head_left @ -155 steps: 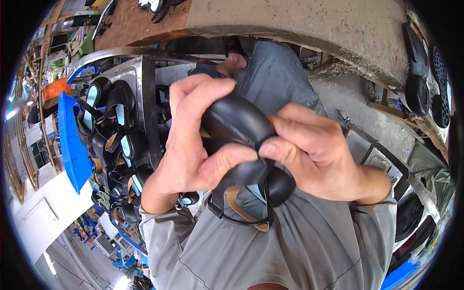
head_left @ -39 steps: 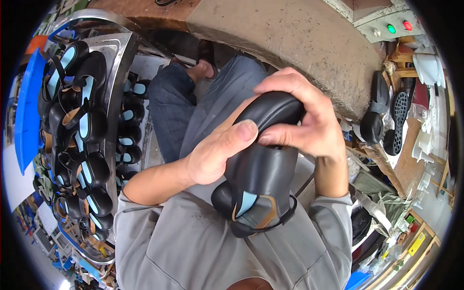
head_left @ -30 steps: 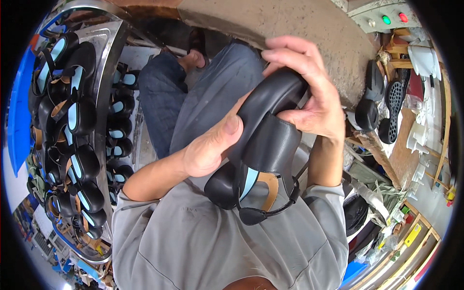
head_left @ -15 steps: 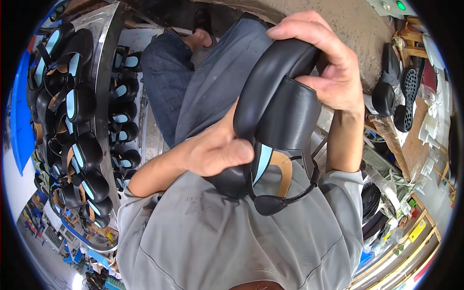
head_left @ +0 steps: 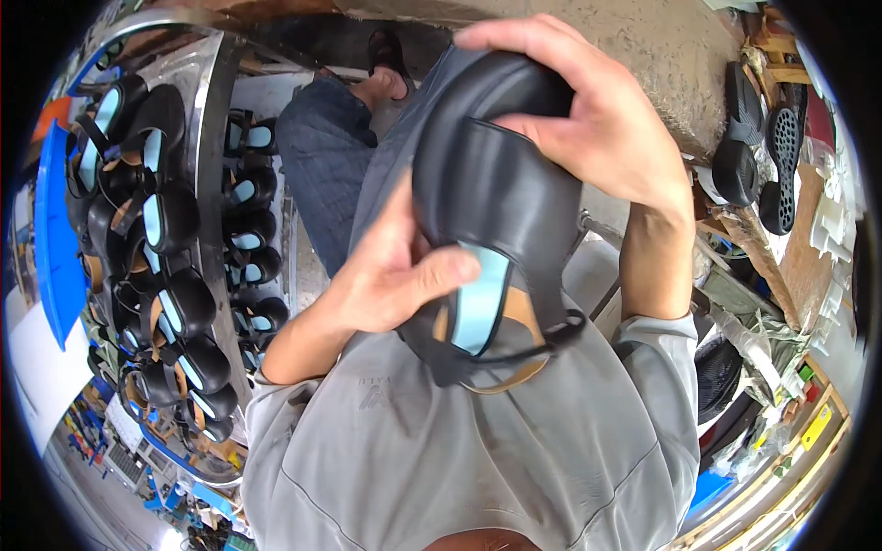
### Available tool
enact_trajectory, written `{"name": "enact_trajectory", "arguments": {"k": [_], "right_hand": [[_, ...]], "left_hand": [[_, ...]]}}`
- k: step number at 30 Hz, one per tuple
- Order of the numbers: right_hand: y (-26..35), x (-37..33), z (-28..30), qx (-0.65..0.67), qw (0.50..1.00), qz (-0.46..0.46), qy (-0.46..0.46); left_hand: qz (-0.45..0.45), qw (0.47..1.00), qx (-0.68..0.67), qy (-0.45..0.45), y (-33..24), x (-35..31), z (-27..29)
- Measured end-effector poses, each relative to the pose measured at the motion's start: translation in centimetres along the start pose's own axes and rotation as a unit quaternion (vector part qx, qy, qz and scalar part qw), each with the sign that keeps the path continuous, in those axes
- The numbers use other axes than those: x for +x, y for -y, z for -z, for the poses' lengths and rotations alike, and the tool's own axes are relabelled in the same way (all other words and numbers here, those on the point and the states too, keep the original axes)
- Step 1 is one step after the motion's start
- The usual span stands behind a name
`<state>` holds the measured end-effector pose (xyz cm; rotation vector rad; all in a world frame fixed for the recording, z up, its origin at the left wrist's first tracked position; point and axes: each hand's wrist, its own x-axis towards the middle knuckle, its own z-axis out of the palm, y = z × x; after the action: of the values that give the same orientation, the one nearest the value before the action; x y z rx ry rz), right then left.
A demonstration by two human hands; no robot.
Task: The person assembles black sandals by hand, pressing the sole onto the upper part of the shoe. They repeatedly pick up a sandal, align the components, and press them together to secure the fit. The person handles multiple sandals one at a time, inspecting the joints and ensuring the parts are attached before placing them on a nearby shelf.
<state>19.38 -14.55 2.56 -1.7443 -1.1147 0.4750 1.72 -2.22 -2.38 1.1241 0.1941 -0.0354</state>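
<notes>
A black sandal [head_left: 524, 197] with a wide upper, a thin heel strap and a light-blue and tan insole is held up in front of my chest, its toe pointing away from me. My left hand [head_left: 409, 266] grips its left side, the thumb lying by the blue insole strip; the other fingers are hidden behind the shoe. Around the toe end curls my right hand [head_left: 597, 115], fingers over the far tip and thumb pressed on the upper near its front edge. The heel strap hangs close to my grey shirt.
At left, a metal-framed rack [head_left: 216, 119] carries several similar black sandals [head_left: 172, 216] with blue insole strips, and more sit on a lower level. A blue tray [head_left: 57, 230] stands beyond. Dark shoe soles [head_left: 783, 156] and wooden boards [head_left: 767, 266] lie at right.
The sandal has moved a little left and turned in my hands, showing more of the blue insole. Both hands have shifted left with it and keep their hold.
</notes>
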Motion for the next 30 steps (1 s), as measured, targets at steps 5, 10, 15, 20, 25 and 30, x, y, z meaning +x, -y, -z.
{"name": "enact_trajectory", "arguments": {"k": [5,10,15,20,25,30], "right_hand": [[-2.8,-1.2,-1.7,0.376,0.922,-0.047,-0.074],[-2.2,-5.6,-5.2,0.468,0.883,0.013,0.033],[-2.4,-6.5,-6.2,0.429,0.896,0.114,0.024],[-2.0,-6.5,-6.3,0.455,0.882,0.118,0.007],[-0.5,-7.6,-7.9,0.414,0.906,0.039,-0.08],[-0.6,-7.3,-8.5,0.363,0.924,0.015,-0.123]], "left_hand": [[0.089,0.987,-0.13,-0.019,-2.1,-0.1,1.6],[0.08,0.978,-0.191,-0.009,-1.1,0.3,1.4],[0.065,0.981,-0.182,-0.023,-0.9,1.0,0.3],[0.057,0.982,-0.178,-0.028,-0.5,1.8,-0.2],[0.056,0.982,-0.179,-0.032,-0.6,2.6,-0.4],[0.051,0.98,-0.189,-0.041,-0.9,3.0,-0.4]]}}
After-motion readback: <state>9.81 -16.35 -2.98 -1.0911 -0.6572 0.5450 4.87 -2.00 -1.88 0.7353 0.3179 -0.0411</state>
